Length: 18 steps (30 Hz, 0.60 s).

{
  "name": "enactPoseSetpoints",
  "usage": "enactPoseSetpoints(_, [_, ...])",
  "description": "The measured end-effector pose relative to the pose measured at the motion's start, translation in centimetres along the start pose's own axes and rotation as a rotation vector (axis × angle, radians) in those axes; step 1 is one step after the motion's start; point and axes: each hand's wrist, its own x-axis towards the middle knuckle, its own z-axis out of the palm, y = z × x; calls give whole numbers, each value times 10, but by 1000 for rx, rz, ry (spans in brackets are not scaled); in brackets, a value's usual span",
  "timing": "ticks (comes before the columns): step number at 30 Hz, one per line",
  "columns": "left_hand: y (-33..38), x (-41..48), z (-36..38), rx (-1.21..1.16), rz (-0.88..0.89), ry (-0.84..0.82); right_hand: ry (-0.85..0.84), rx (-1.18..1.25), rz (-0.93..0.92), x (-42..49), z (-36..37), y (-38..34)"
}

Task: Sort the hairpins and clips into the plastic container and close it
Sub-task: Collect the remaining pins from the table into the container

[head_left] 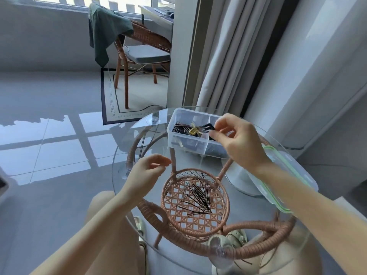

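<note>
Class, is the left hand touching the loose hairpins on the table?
Apart. Head view shows a clear gap between the left hand and the hairpins.

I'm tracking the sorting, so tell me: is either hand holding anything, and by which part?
The right hand pinches a small black clip above the plastic container, grip on the end away from its teeth. The left hand holds nothing.

A chair (139, 56) stands on a rug (123, 100), green cloth (105, 30) over its back. Behind it, a window (79, 1); to its right, curtains (228, 56); before it, glossy grey floor (49, 116) mirroring daylight.
</note>
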Motion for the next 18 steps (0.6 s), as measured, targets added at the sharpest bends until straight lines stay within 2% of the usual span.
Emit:
enactPoseSetpoints(2, [2,0,0,96,33,5,21,-117,17,33,13,8])
enactPoseSetpoints(4, [5,-3,-1,212,76,-19,-68,-225,92,51,27,19])
enactPoseSetpoints(6, [7,-8,-3,329,99,-122,-157,-281,155,45,30,20])
enactPoseSetpoints(8, [8,-13,-3,508,96,-298,-280,-294,146,19,22,14])
enactPoseSetpoints(10, [7,-17,2,768,147,-436,-481,-338,179,-22,9,12])
enactPoseSetpoints(13, [6,-15,15,934,264,-502,-685,-462,303,-91,5,19])
enactPoseSetpoints(15, [6,-10,25,937,294,-540,-677,-502,278,-118,17,25])
enactPoseSetpoints(18, [12,-2,35,931,324,-557,-583,-356,281,-123,38,27])
